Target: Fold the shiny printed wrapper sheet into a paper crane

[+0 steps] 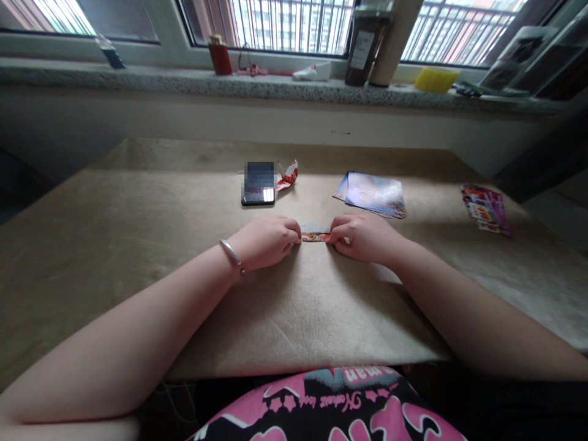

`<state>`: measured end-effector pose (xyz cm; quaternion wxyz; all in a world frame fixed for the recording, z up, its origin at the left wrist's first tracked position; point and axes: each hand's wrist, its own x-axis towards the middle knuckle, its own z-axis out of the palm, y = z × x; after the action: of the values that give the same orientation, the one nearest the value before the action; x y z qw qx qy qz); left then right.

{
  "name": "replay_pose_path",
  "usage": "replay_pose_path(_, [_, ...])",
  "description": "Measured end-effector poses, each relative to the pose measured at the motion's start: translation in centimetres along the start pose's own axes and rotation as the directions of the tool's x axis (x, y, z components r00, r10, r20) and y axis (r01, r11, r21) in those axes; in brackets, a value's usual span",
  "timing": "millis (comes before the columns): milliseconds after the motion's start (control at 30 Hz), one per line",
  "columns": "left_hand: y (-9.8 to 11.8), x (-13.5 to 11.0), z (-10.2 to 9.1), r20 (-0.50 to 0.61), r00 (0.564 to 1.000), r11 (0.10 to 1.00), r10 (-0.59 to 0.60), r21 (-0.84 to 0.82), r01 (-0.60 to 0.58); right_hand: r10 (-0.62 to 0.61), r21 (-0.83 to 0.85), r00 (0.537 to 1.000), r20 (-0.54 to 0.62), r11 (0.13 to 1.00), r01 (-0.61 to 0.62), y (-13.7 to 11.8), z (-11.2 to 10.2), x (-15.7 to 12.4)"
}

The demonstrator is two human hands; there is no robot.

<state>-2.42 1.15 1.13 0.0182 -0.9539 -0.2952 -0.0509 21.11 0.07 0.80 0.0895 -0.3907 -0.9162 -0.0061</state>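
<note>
- Centre frame: left hand [269,242] and right hand [361,237] each pinch one end of a small foil packet [315,233], fingers pressed together, low over the table [138,245].
- What's inside the packet can't be seen.
- Just above: a phone [258,184] with a torn wrapper scrap [288,175] beside it.
- Right of centre: a stack of picture cards [374,194].
- Top, on the windowsill: a dark jar [365,46], contents unclear.

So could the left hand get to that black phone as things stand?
Probably yes: only bare table lies between the left hand and the phone, though its fingers pinch the small packet.
</note>
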Motion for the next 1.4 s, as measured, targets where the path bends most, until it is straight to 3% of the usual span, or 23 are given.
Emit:
replay_pose_path(167, [0.9,-0.1,-0.2,-0.019,1.000,0.987,0.023,0.161,-0.020,0.003,0.010,1.000,-0.018,1.000,-0.002,-0.4,0.0,0.2])
replay_pose_path(300, [1.2,-0.1,-0.2,-0.010,0.999,0.980,0.034,0.195,-0.031,0.017,0.039,0.998,-0.058,0.999,-0.014,-0.2,0.5,0.3])
replay_pose_path(400, [1.0,0.0,0.1,-0.029,0.999,0.980,0.041,0.198,-0.035,0.033,0.208,0.994,-0.102,0.978,-0.011,0.6,1.5,0.4])
replay_pose_path(500, [0.7,0.0,0.6,-0.077,0.997,0.981,-0.008,0.194,0.023,0.144,0.428,0.983,-0.115,0.900,-0.082,1.3,2.4,0.5])
replay_pose_path(567, [0.6,0.0,0.8,-0.101,0.995,0.981,-0.017,0.192,0.036,0.181,0.479,0.974,-0.135,0.873,-0.096,1.4,2.8,0.6])
replay_pose_path(733, [0.2,-0.1,1.1,-0.122,0.992,0.980,0.023,0.200,0.002,0.137,0.332,0.962,-0.236,0.942,-0.053,0.9,2.6,0.7])
replay_pose_path(833, [0.2,-0.1,1.0,-0.128,0.991,0.980,0.035,0.200,-0.009,0.089,0.245,0.972,-0.219,0.969,-0.033,0.7,2.4,0.8])
replay_pose_path(1167, [0.4,0.0,0.9,-0.158,0.987,0.977,0.024,0.214,0.010,0.076,0.217,0.975,-0.210,0.976,-0.030,0.5,2.2,0.7])
replay_pose_path(1400, [0.2,0.0,1.3,-0.164,0.985,0.991,-0.050,0.114,0.069,-0.057,0.272,0.980,-0.193,0.956,0.109,-0.2,2.0,0.8])
